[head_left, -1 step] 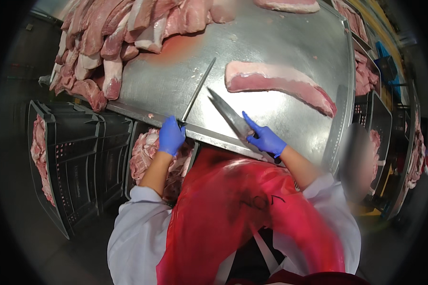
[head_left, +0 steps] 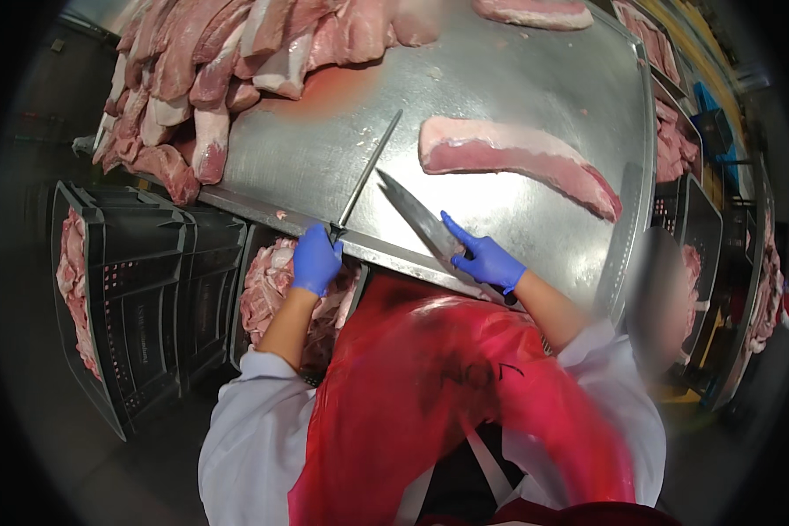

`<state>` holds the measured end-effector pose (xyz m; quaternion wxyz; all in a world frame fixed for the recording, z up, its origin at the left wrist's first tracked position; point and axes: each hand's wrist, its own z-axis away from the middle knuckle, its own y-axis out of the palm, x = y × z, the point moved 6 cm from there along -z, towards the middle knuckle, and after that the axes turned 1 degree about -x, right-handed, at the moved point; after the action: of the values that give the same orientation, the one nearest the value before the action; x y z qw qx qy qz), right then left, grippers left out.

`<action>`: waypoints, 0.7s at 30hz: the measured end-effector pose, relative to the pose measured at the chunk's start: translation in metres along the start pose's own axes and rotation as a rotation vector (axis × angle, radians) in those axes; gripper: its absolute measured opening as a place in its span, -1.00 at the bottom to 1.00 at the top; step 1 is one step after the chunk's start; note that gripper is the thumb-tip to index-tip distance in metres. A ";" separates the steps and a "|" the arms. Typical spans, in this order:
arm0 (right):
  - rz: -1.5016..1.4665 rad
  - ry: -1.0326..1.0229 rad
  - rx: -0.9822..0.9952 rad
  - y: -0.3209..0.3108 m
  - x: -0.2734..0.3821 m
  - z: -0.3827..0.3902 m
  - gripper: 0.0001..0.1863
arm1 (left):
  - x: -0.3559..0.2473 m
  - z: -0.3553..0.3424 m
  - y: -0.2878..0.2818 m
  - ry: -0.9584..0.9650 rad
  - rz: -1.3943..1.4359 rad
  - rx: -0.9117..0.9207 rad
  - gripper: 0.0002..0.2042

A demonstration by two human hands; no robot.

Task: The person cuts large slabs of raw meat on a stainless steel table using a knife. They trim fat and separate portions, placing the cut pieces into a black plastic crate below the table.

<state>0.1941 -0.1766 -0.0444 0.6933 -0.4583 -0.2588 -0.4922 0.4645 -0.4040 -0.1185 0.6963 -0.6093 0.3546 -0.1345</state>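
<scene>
In a blue glove, my left hand (head_left: 317,260) is closed round the dark handle of a sharpening steel (head_left: 373,167), whose rod slants up and right over the metal table. My right hand (head_left: 486,257), also gloved in blue, grips a knife (head_left: 412,210) by its dark handle, with the index finger stretched along the blade. The knife's tip points up and left, close to the steel's rod but apart from it. Beyond the knife, a long slab of meat (head_left: 517,158) with a pale fat layer lies on the table.
A heap of meat pieces (head_left: 210,70) covers the far left of the steel table (head_left: 324,149). Another slab (head_left: 535,12) lies at the far edge. Dark crates (head_left: 149,289) with meat stand left, and more crates (head_left: 693,202) stand right. Meat trimmings (head_left: 267,285) fill a crate beside my left arm.
The knife has shifted slightly left and down, so its tip sits nearer the steel's rod. My left hand and the steel have moved very little.
</scene>
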 end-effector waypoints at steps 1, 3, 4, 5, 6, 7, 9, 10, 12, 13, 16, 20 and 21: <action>-0.012 0.051 0.070 0.004 0.009 -0.004 -0.08 | 0.003 0.011 -0.006 -0.078 0.032 0.086 -0.65; 0.056 0.075 0.179 0.011 0.025 -0.010 -0.08 | 0.008 0.029 -0.009 -0.205 0.241 0.252 -0.70; 0.031 0.158 0.282 0.009 0.040 -0.006 -0.09 | 0.008 0.035 -0.004 -0.244 0.422 0.342 -0.71; 0.075 0.034 0.293 0.015 0.044 -0.004 -0.09 | 0.002 0.044 -0.006 -0.203 0.470 0.306 -0.70; 0.116 -0.084 0.283 0.019 0.040 0.001 -0.10 | -0.011 0.043 -0.022 -0.224 0.460 0.324 -0.71; 0.066 -0.144 0.337 0.031 0.029 0.003 -0.09 | -0.012 0.046 -0.027 -0.203 0.519 0.329 -0.70; 0.034 -0.019 0.499 0.033 0.043 -0.001 -0.11 | -0.017 0.054 -0.042 -0.192 0.440 0.340 -0.66; 0.159 0.128 0.534 0.038 0.057 -0.017 -0.17 | -0.021 0.059 -0.052 -0.187 0.414 0.335 -0.65; 0.261 0.044 0.285 0.032 0.070 -0.091 -0.17 | -0.029 0.067 -0.059 -0.162 0.327 0.382 -0.65; 0.271 0.018 0.121 0.021 0.080 -0.139 -0.17 | -0.030 0.069 -0.060 -0.174 0.328 0.390 -0.64; 0.242 0.032 -0.130 -0.003 0.097 -0.210 -0.17 | -0.033 0.070 -0.061 -0.193 0.355 0.392 -0.64; 0.395 0.043 0.161 0.002 0.101 -0.082 -0.28 | -0.030 0.069 -0.065 -0.196 0.395 0.397 -0.65; 0.292 -0.082 0.156 0.008 0.085 -0.043 -0.32 | -0.028 0.069 -0.061 -0.176 0.375 0.396 -0.66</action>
<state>0.2303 -0.2517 0.0021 0.7799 -0.4554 -0.2550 -0.3454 0.5050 -0.3479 -0.0512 0.8426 -0.3944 0.3664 -0.0166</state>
